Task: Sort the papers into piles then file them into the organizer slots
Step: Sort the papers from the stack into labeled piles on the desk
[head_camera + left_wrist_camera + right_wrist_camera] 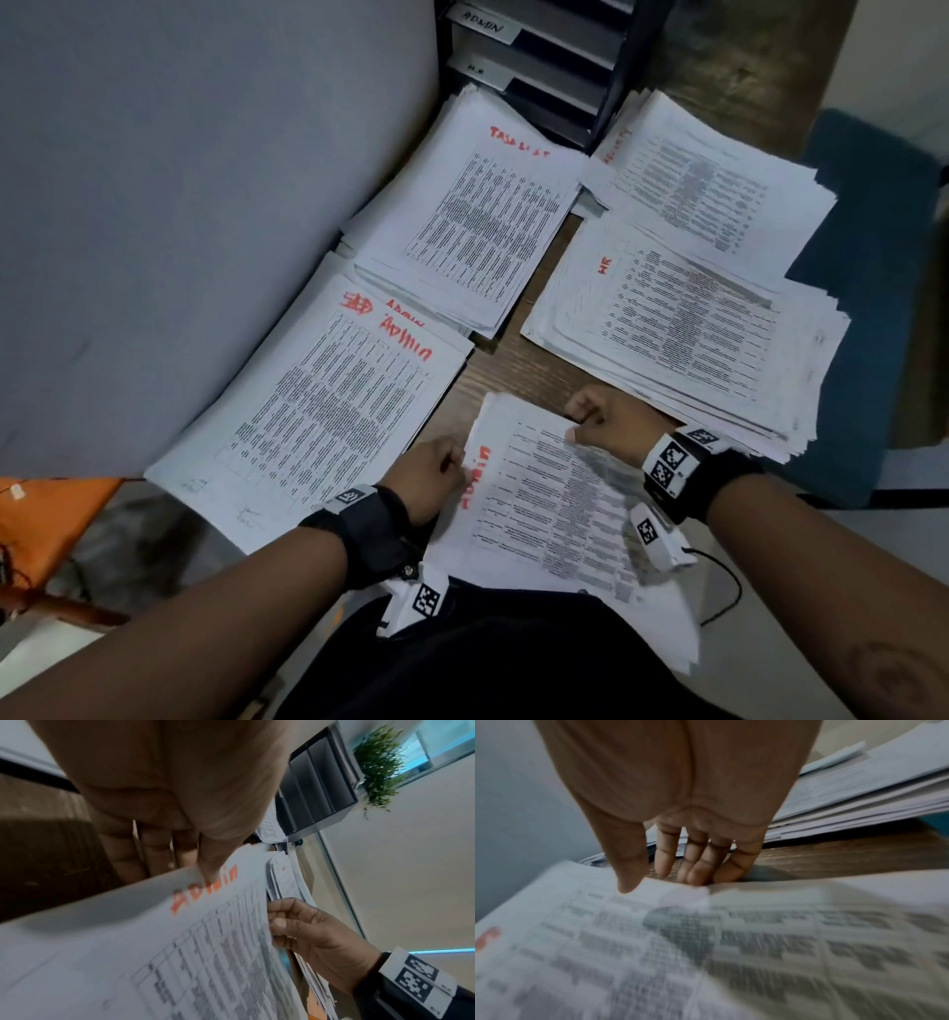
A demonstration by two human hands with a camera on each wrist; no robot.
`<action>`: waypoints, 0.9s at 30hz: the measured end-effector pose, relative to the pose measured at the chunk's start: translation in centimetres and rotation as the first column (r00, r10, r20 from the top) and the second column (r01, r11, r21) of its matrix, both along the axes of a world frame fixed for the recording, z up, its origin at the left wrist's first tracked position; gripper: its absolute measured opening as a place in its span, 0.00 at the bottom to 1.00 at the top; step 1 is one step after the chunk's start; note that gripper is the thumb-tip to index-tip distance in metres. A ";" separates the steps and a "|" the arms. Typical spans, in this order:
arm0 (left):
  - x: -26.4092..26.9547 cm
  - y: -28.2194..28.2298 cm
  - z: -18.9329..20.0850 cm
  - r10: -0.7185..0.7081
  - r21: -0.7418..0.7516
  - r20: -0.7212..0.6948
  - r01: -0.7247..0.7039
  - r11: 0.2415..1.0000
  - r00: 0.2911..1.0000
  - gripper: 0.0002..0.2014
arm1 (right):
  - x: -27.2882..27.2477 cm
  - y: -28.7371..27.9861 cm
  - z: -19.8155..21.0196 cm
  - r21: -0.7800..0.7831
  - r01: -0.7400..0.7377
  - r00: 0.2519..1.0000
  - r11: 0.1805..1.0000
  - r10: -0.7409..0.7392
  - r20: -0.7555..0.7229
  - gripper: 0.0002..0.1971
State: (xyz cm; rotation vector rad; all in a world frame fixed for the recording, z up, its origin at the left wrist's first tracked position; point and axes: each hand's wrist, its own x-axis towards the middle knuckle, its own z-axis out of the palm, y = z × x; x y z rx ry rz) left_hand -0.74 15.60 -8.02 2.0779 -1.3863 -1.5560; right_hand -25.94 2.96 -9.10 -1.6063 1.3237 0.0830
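I hold a sheaf of printed papers (544, 503) marked "ADMIN" in red over my lap. My left hand (431, 478) pinches its left edge, thumb on top (208, 866) and fingers beneath. My right hand (601, 419) pinches the far edge, thumb on the sheet (631, 880), fingers under it. On the desk lie sorted piles: an ADMIN pile (318, 411) at the left, a pile with a red heading (477, 216) behind it, an HR pile (688, 329) and another pile (714, 180) at the right. The black organizer (544, 67) with labelled slots stands at the back.
A grey partition wall (195, 205) runs along the left of the desk. Bare wooden desk (508, 365) shows between the piles. A blue chair (873, 288) stands at the right, an orange thing (51, 519) at the lower left. A green plant (380, 764) sits on the organizer.
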 end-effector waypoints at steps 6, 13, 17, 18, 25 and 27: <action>1.0 -1.6 1.0 0.222 -0.077 -0.179 -0.239 0.968 0.958 0.10 | 0.0 -0.4 0.1 -0.061 -0.070 0.991 0.996 0.062 -0.118 0.21; 2.1 -2.4 1.1 0.278 -0.225 -0.253 -0.335 0.915 0.927 0.09 | -0.4 -1.1 0.9 -0.124 -0.017 0.998 0.992 0.009 -0.064 0.19; 2.0 -2.4 0.3 0.386 -0.079 -0.257 -0.417 0.905 0.886 0.21 | -0.5 -0.9 0.1 -0.152 -0.080 0.991 0.985 0.063 -0.114 0.15; 1.8 -2.3 0.4 0.388 0.020 -0.292 -0.400 0.916 0.874 0.25 | -0.5 -0.8 -0.1 -0.149 -0.073 0.991 0.986 0.056 -0.119 0.13; 1.1 -1.8 1.0 0.100 0.023 -0.170 -0.098 0.995 0.980 0.08 | 0.0 -0.5 -0.5 -0.113 0.006 0.998 0.994 -0.012 -0.059 0.15; 1.1 -1.9 1.4 0.066 -0.014 -0.156 -0.069 0.997 0.986 0.09 | 0.1 -0.6 -0.2 -0.074 0.059 0.998 0.996 -0.061 -0.024 0.26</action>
